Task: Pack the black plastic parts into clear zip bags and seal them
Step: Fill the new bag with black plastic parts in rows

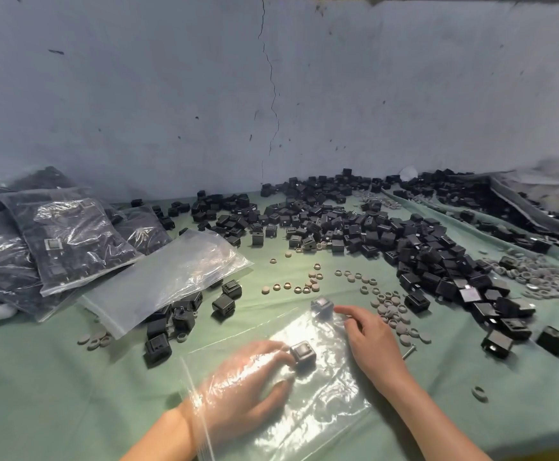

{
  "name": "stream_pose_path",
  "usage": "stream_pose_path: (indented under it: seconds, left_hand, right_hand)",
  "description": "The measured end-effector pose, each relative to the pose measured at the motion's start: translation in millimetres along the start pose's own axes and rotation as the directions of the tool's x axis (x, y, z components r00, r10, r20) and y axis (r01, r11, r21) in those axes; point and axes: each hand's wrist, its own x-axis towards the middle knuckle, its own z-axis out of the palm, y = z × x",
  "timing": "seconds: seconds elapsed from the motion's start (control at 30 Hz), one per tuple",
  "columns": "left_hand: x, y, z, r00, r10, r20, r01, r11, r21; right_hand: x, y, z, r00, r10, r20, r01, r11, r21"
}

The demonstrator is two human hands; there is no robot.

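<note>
A clear zip bag (321, 404) lies flat on the green cloth in front of me. My left hand (238, 387) is inside the bag through its near opening, and its fingertips hold a black plastic part (303, 356). A second black part (322, 306) sits in the bag's far corner. My right hand (371, 337) rests on top of the bag's far right edge, index finger stretched toward that corner part. A large heap of loose black parts (421, 251) spreads across the back and right.
Filled, sealed bags (72, 241) are stacked at the left, with empty clear bags (171, 277) beside them. A few loose black parts (171, 324) lie left of my bag. Small grey rings and caps (394, 314) are scattered near my right hand. A blue wall (271, 94) stands behind.
</note>
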Motion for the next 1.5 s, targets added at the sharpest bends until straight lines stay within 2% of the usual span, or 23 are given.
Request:
stream_pose_path:
  seconds: [0.13,0.33,0.6,0.77,0.9,0.93,1.0,1.03,1.07,1.1,1.17,1.23,1.3,1.37,1.4,1.47,1.5]
  left_hand:
    - [16,3,2,0.997,-0.061,0.036,0.061,0.998,0.015]
    - [48,11,20,0.989,-0.087,0.12,0.094,0.994,-0.051]
    - [69,15,30,0.987,-0.004,0.162,-0.001,0.999,0.033]
    - [78,19,24,0.986,-0.039,0.165,0.026,0.996,0.082]
    - [82,23,26,0.991,-0.048,0.129,0.027,0.987,0.161]
    - [80,24,30,0.99,-0.032,0.136,0.015,0.992,0.124]
    - [72,35,28,0.98,0.057,0.19,-0.043,0.996,-0.077]
    - [70,33,31,0.981,0.085,0.174,-0.061,0.988,-0.141]
    - [70,29,30,0.979,0.137,0.153,-0.118,0.985,-0.122]
    - [66,26,23,0.978,0.153,0.14,-0.152,0.988,-0.017]
    - [54,17,6,0.996,0.086,0.009,-0.086,0.996,0.006]
    - [28,-2,-9,0.981,0.083,-0.174,-0.109,0.983,-0.146]
    - [0,-19,-29,0.907,-0.039,-0.418,-0.063,0.972,-0.227]
    - [-18,-33,-46,0.79,-0.186,-0.584,-0.009,0.949,-0.314]
    - [-22,-40,-54,0.722,-0.293,-0.627,0.062,0.93,-0.363]
    - [-28,-54,-62,0.571,-0.533,-0.625,0.281,0.842,-0.461]
    - [-32,-62,-64,0.535,-0.596,-0.599,0.391,0.803,-0.449]
  right_hand:
    - [-1,0,0,1.0,0.012,0.002,-0.012,1.0,0.007]
    - [-2,-3,-1,0.999,0.041,0.001,-0.041,0.999,0.03]
    - [0,-1,0,0.992,0.08,-0.094,-0.073,0.994,0.076]
    - [2,1,4,0.992,0.045,-0.122,-0.051,0.997,-0.05]
    - [2,1,6,0.992,0.015,-0.123,-0.026,0.996,-0.084]
    - [2,1,6,0.993,0.01,-0.12,-0.023,0.994,-0.11]
    - [2,0,6,0.994,-0.009,-0.113,-0.014,0.98,-0.197]
    - [2,0,6,0.994,-0.017,-0.109,-0.01,0.97,-0.243]
    - [1,-1,6,0.994,-0.024,-0.105,-0.006,0.96,-0.28]
    - [1,-2,6,0.994,-0.029,-0.103,-0.004,0.953,-0.303]
    - [2,-2,7,0.994,-0.023,-0.106,-0.012,0.947,-0.321]
    - [4,-1,8,0.994,-0.008,-0.11,-0.028,0.945,-0.325]
    - [5,-1,10,0.993,0.005,-0.119,-0.046,0.936,-0.35]
    - [7,-1,12,0.992,0.016,-0.124,-0.064,0.919,-0.389]
    - [7,-1,13,0.992,0.022,-0.125,-0.071,0.913,-0.401]
    - [7,-2,15,0.99,0.029,-0.135,-0.082,0.908,-0.411]
    - [6,-3,17,0.989,0.031,-0.143,-0.088,0.907,-0.412]
